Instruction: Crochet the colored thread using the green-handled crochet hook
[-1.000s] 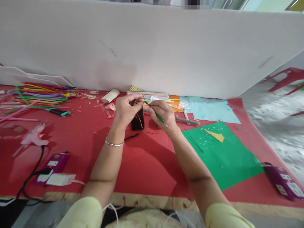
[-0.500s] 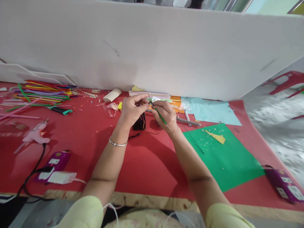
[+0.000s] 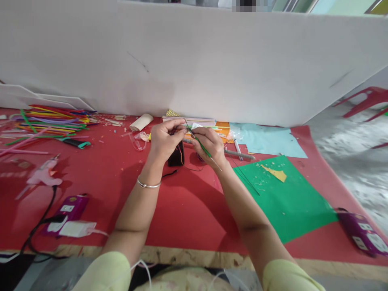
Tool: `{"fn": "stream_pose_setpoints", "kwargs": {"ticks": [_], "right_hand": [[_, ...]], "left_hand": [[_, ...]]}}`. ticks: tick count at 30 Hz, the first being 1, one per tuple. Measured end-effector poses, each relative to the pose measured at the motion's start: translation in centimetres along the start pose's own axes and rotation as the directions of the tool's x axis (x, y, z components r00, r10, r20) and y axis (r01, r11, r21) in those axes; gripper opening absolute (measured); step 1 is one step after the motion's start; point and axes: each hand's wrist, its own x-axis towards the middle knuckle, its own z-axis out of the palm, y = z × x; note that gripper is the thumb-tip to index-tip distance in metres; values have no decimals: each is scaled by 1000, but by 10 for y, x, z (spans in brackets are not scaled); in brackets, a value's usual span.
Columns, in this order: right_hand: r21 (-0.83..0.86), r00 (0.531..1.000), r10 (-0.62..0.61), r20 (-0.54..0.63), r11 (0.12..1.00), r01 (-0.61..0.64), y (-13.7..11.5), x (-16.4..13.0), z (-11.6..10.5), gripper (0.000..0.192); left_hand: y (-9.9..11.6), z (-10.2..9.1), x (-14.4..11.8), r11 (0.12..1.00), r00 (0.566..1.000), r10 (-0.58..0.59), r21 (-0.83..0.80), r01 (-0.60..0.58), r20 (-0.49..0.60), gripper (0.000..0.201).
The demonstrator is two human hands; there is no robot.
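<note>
My left hand is raised over the middle of the table, thumb and fingers pinched on a thin dark strand. Opposite it, my right hand is closed around a thin rod with a green middle part. Its pale, narrow end slants back past my right wrist. The rod's other end meets the dark strand between my fingertips; how they join is too small to tell. Below my left hand stands a small black box, with a thin orange strand hanging in front of it.
At left lie colourful pipe cleaners, a pink glue gun and a purple power strip. A green sheet with scraps, a light blue sheet and another power strip lie right. A white board stands behind.
Both hands keep their pinched hold and have shifted very little. The whole view has slid slightly, with the table things appearing a little further left.
</note>
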Motion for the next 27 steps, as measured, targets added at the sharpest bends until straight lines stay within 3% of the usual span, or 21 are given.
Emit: {"fn": "stream_pose_setpoints", "kwargs": {"ticks": [10, 18, 27], "right_hand": [[108, 996, 68, -53, 992, -62, 0, 0, 4, 17], [-20, 996, 89, 30, 996, -88, -12, 7, -1, 18], [153, 981, 192, -4, 970, -190, -14, 12, -5, 20]], "left_hand": [[-2, -4, 0, 995, 998, 55, 81, -56, 4, 31], [0, -3, -2, 970, 994, 104, 223, -96, -24, 28], [6, -3, -3, 971, 994, 106, 216, -101, -14, 27]]}}
